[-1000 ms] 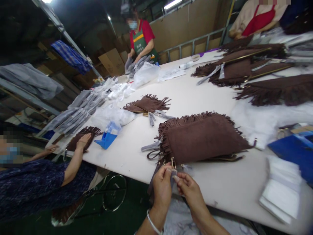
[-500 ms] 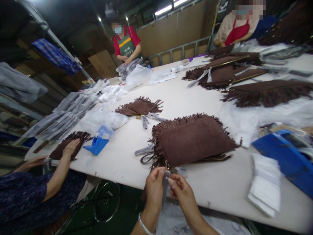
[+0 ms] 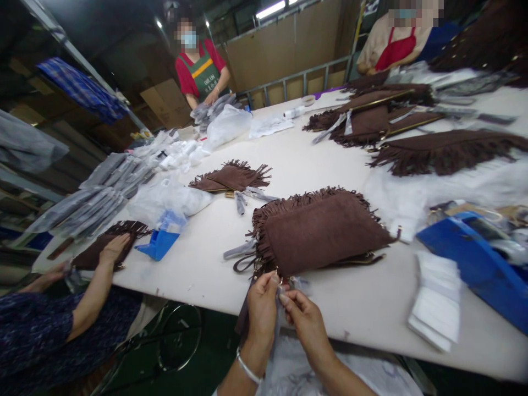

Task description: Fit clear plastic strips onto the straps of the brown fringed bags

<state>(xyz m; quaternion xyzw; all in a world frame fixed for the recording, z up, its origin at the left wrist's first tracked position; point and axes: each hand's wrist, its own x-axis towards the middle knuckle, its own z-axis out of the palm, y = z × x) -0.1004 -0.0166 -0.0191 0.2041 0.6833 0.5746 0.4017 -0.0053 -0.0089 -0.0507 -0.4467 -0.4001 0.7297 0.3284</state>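
Observation:
A brown fringed bag (image 3: 324, 234) lies flat on the table in front of me, its fringe towards the far side and the left. At its near corner, a small gold metal clasp (image 3: 278, 271) shows just above my fingers. My left hand (image 3: 263, 305) is closed around the top of a strap (image 3: 278, 319) in clear plastic, which hangs down past the table edge. With thumb and fingers pinched, my right hand (image 3: 303, 313) grips the plastic wrapping close to the clasp. The fingers partly hide the strap's end.
A folded white stack (image 3: 436, 300) and a blue box (image 3: 474, 264) lie to the right. A smaller fringed bag (image 3: 231, 179) and a blue tape dispenser (image 3: 160, 242) are farther left. A co-worker's hand (image 3: 113, 248) rests on another bag. More bags (image 3: 445, 151) lie at back right.
My hands have shifted slightly and stay together at the bag's near corner. The right fingers have moved a little on the plastic. The whole view has drifted slightly.

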